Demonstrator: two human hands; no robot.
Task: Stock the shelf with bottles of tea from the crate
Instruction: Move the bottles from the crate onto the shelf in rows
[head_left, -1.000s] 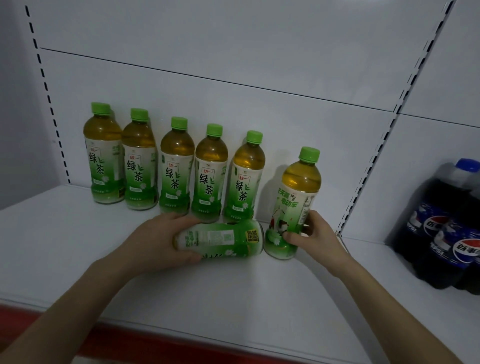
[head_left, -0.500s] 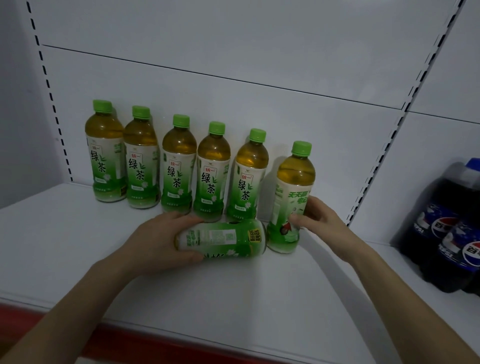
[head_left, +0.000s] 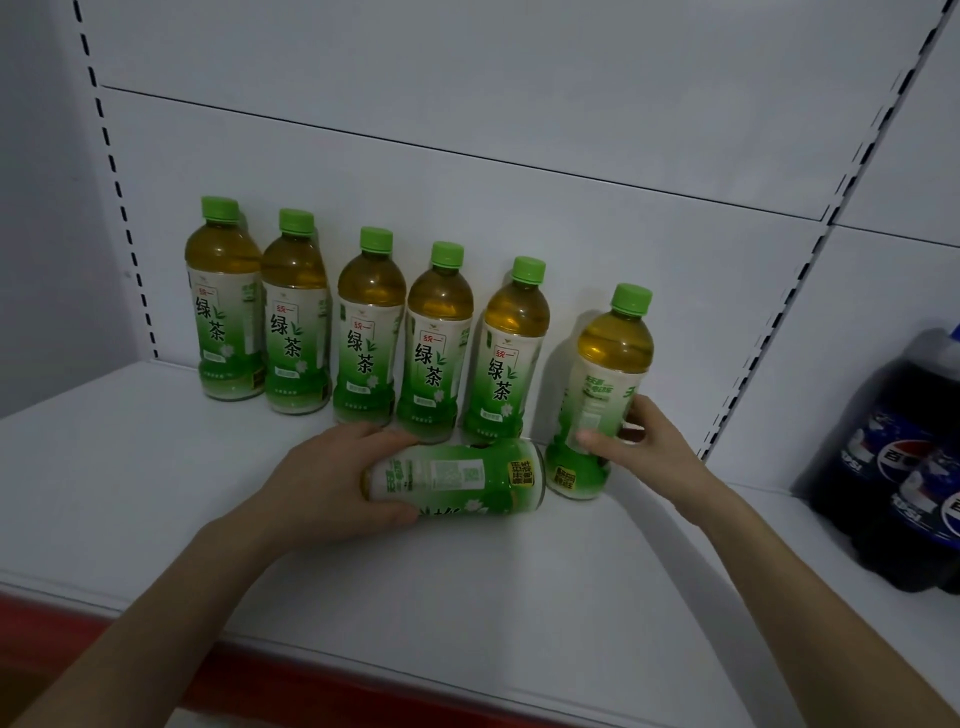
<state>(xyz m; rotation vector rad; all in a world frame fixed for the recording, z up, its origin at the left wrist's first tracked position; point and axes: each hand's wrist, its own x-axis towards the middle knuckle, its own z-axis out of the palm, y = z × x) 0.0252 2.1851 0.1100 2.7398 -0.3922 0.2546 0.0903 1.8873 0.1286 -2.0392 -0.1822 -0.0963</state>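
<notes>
The right hand grips the sixth bottle, seating it upright in the row. The left hand clasps a lying bottle, which needs standing next.

The left hand covers the cap end of the lying bottle. The cola bottles at 3 o'clock are cut off by the frame edge. The small label print on the upright held bottle is illegible.

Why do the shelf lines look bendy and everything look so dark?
Head view: the wide-angle lens bows the slotted upright; dim light greys the white shelf; the cola bottles at the edge look soft and murky; the row of tea bottles stays fairly sharp.
</notes>
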